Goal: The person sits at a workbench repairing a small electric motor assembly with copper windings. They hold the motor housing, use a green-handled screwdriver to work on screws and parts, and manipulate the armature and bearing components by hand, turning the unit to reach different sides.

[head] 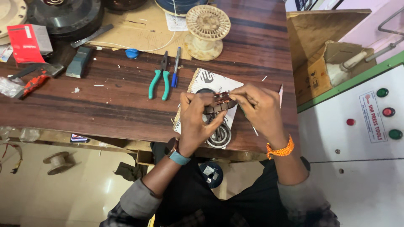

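From the head camera, both hands meet over the front edge of a dark wooden table [105, 105]. Between them is a small round metal part with copper wire [219, 103]. The left hand [198, 120] is curled around its near side, fingers closed on it from below. The right hand [259, 107] pinches its top edge with fingertips pressed together. The part is held up just above a printed sheet of paper [210, 82]. A shiny metal ring [219, 136] lies on the paper, under the left hand. Green pliers [159, 80] and a blue pen [175, 69] lie near, to the left. A pale empty spool [207, 30] stands farther back.
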The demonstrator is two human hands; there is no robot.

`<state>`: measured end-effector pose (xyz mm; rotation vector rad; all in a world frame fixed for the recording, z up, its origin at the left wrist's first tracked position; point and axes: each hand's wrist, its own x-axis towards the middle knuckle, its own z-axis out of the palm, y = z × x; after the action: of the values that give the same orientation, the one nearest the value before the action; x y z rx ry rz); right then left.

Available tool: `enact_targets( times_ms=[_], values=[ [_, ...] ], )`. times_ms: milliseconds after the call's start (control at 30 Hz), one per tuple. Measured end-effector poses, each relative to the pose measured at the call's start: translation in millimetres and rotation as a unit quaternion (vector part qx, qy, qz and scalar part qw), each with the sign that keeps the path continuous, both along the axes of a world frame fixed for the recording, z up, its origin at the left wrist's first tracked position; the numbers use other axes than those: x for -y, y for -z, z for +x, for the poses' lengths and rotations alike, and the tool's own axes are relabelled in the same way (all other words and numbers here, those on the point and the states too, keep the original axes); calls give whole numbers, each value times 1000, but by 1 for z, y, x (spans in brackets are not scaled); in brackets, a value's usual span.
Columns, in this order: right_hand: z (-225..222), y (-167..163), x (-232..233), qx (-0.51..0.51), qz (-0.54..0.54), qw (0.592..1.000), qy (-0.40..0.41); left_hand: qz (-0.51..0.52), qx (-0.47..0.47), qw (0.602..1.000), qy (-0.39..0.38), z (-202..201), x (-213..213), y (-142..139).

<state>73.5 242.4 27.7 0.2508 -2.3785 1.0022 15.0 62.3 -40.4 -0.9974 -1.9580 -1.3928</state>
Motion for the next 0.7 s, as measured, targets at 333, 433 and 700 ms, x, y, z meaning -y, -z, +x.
enact_targets(
  times_ms=[333,433,700],
  values=[
    [-17,-17,13,31,84,996,8,140,385,847,338,-16,21,-34],
    [-17,-17,16,11,66,998,2,142,466,802,346,-29,23,-34],
    [0,-3,25,54,17,997,48,143,447,804,366,-38,22,-23]
  ],
)
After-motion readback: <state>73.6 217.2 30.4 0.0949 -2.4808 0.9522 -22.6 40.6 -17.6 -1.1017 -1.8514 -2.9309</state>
